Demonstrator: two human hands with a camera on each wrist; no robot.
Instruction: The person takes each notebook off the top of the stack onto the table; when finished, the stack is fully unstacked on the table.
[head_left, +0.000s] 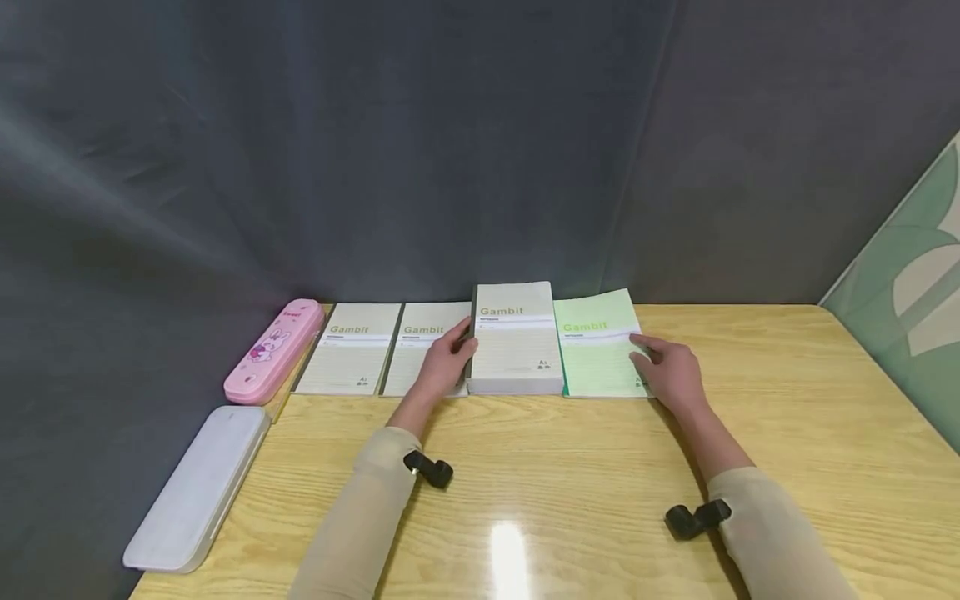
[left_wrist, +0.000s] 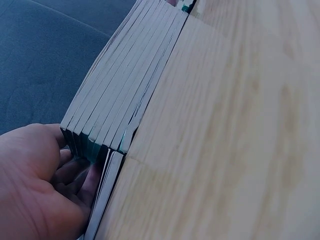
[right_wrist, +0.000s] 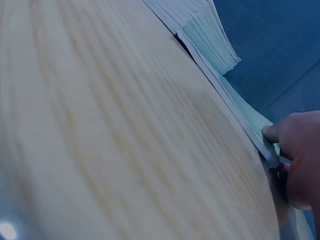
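Observation:
A thick stack of notebooks (head_left: 513, 346) with pale covers stands on the wooden table, its dark spines facing left. My left hand (head_left: 446, 358) is at that spine side, fingers against it, over the right part of a flat pale notebook (head_left: 412, 367). In the left wrist view, the fingers of the left hand (left_wrist: 35, 185) reach along the green-dark spines of the stack (left_wrist: 115, 85). To the right of the stack lies a green-tinted notebook (head_left: 596, 342). My right hand (head_left: 675, 375) pinches its right edge, thumb and index finger at the cover.
Another pale notebook (head_left: 348, 350) lies at the left end of the row. Beside it are a pink pencil case (head_left: 273, 354) with a rabbit picture and a white case (head_left: 198, 492) at the table's left edge. A dark curtain (head_left: 450, 150) hangs behind the table (head_left: 600, 492).

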